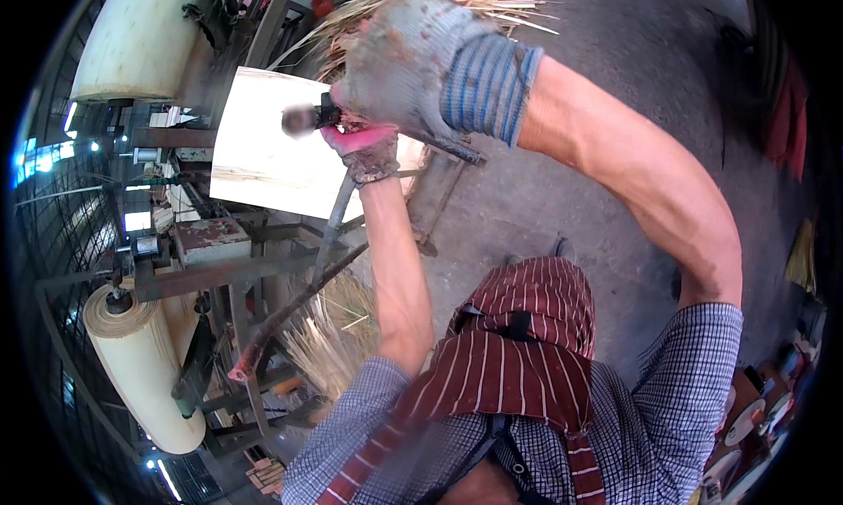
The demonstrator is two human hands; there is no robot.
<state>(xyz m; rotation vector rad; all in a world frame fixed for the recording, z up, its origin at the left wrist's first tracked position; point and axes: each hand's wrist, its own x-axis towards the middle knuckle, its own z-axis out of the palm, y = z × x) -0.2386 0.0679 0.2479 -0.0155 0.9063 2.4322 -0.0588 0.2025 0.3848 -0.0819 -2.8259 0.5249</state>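
Observation:
Both of my hands are gloved and meet over a pale wood veneer sheet (263, 158). They close round a short black object (329, 111) with a blurred, rounded brownish end; its kind is not clear. My right hand (399, 61), in a grey, stained glove with a blue-striped cuff, lies uppermost with its fingers curled out of sight. Just below it, my left hand (362, 147), in a soiled glove with a bright pink patch, also wraps round the object. A dark bar (452, 147) extends to the right from behind the hands. Below the left hand slants a grey tube (334, 220).
Large rolls of pale veneer (140, 373) are mounted on a metal frame (211, 277) at left. Loose wood strips (329, 338) lie beneath the frame, with more strips (500, 4) beyond my hands. A rusty rod (290, 316) slants beside my left forearm. Grey concrete floor (544, 189) spreads right.

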